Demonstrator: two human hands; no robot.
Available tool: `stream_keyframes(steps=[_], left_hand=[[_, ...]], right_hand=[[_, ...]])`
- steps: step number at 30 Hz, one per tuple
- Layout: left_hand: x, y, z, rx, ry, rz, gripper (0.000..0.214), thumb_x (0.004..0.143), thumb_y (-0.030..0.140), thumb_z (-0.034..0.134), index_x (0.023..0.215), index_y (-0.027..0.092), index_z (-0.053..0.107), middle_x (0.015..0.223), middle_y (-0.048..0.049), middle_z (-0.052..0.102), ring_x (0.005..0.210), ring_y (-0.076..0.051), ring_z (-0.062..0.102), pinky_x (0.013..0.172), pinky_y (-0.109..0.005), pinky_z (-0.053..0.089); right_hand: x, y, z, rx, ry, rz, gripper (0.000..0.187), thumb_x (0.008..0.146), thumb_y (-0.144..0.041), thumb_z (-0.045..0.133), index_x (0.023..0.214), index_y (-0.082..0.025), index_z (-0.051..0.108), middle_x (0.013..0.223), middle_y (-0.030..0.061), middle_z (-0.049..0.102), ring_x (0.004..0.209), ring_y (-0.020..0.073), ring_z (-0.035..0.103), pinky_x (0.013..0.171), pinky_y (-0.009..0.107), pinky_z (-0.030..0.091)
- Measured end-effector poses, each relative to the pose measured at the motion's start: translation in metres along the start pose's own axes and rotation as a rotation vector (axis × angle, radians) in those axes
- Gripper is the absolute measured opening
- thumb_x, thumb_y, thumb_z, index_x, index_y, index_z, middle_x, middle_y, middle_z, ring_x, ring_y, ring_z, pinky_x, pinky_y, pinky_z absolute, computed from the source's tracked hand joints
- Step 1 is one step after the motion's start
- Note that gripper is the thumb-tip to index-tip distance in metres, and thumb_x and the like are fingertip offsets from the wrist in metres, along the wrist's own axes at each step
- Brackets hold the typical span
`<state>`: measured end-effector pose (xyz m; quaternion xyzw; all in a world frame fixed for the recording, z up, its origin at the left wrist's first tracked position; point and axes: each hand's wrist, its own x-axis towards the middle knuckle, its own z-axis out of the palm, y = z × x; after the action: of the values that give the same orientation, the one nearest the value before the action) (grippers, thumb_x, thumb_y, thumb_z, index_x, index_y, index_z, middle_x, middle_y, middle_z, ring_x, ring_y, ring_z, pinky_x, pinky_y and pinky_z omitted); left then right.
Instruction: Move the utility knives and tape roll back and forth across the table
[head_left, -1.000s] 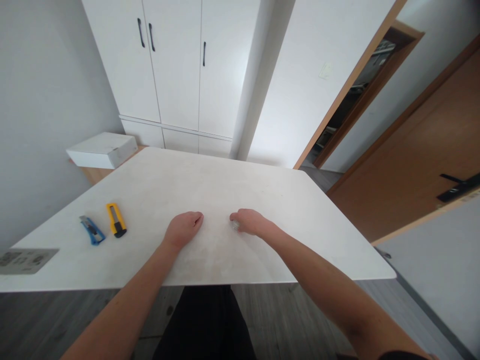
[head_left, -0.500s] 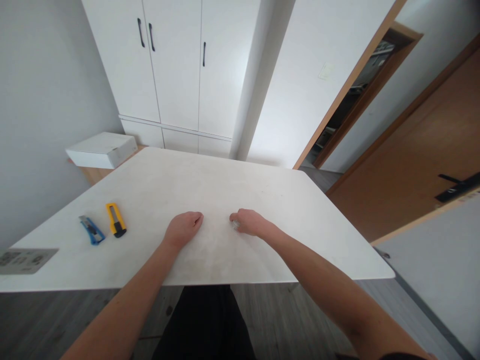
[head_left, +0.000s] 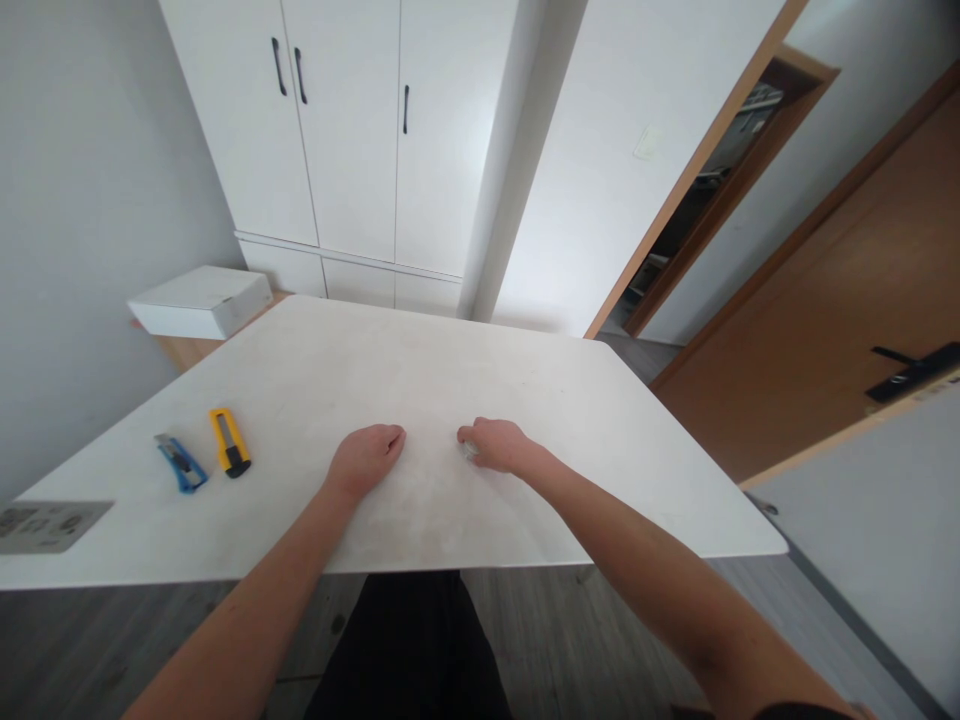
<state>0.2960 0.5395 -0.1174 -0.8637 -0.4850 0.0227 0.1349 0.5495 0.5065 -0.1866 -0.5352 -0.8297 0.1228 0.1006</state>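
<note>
My left hand (head_left: 366,458) rests on the white table (head_left: 435,380), its fingers curled into a fist with nothing showing in it. To its right, my right hand (head_left: 493,443) is closed around a small whitish, see-through object (head_left: 469,451). Most of that object is hidden by the fingers, so its kind cannot be made out. A gap of bare tabletop separates the two hands. On the left of the table lie a yellow utility knife (head_left: 229,442) and, beside it, a blue utility knife (head_left: 181,463); neither hand touches them.
A grey printed label (head_left: 56,527) lies at the table's front left corner. Past the left edge, a white box (head_left: 202,300) sits on a wooden surface. White cupboards (head_left: 352,130) stand behind the table, and a brown door (head_left: 832,290) is on the right.
</note>
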Motion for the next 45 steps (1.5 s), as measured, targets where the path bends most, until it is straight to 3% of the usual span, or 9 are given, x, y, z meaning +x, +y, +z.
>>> stream_keyframes(steps=[19,27,35,40,45], left_hand=[[0.000,-0.001,0.001,0.024,-0.001,0.016,0.044,0.101,0.037,0.028,0.084,0.020,0.065,0.091,-0.0085,0.071,0.087,-0.022,0.064,0.076,-0.031,0.040],[0.000,0.001,-0.001,0.033,-0.007,0.007,0.044,0.101,0.036,0.028,0.081,0.020,0.063,0.090,-0.0075,0.070,0.087,-0.020,0.064,0.076,-0.030,0.040],[0.000,0.001,-0.002,0.020,-0.015,0.012,0.044,0.100,0.036,0.029,0.080,0.020,0.064,0.090,-0.0087,0.071,0.087,-0.022,0.064,0.075,-0.031,0.040],[0.000,-0.001,-0.001,0.028,-0.020,0.007,0.043,0.100,0.037,0.028,0.085,0.021,0.065,0.094,-0.0079,0.072,0.090,-0.021,0.065,0.076,-0.030,0.041],[0.000,0.000,-0.001,0.033,-0.015,0.012,0.044,0.100,0.037,0.028,0.084,0.020,0.065,0.093,-0.0089,0.071,0.090,-0.023,0.065,0.077,-0.031,0.042]], right_hand=[[0.000,-0.001,-0.008,0.066,-0.060,0.052,0.056,0.079,-0.029,0.067,0.133,-0.029,0.049,0.125,0.0101,0.058,0.095,0.0263,0.066,0.068,0.031,0.049],[-0.014,0.004,-0.018,0.156,-0.108,0.119,0.074,0.075,-0.036,0.078,0.139,-0.027,0.042,0.128,0.0110,0.056,0.100,0.0273,0.065,0.070,0.030,0.049],[-0.015,-0.001,-0.023,0.146,-0.028,0.116,0.068,0.076,-0.037,0.078,0.136,-0.026,0.046,0.130,0.0102,0.054,0.100,0.0265,0.065,0.069,0.029,0.048],[-0.012,-0.007,-0.019,0.137,-0.048,0.124,0.067,0.077,-0.036,0.077,0.136,-0.026,0.045,0.127,0.0114,0.055,0.098,0.0268,0.066,0.068,0.029,0.049],[-0.019,0.007,-0.016,0.207,-0.094,0.151,0.074,0.074,-0.033,0.081,0.137,-0.021,0.044,0.126,0.0142,0.059,0.108,0.0301,0.063,0.079,0.032,0.049]])
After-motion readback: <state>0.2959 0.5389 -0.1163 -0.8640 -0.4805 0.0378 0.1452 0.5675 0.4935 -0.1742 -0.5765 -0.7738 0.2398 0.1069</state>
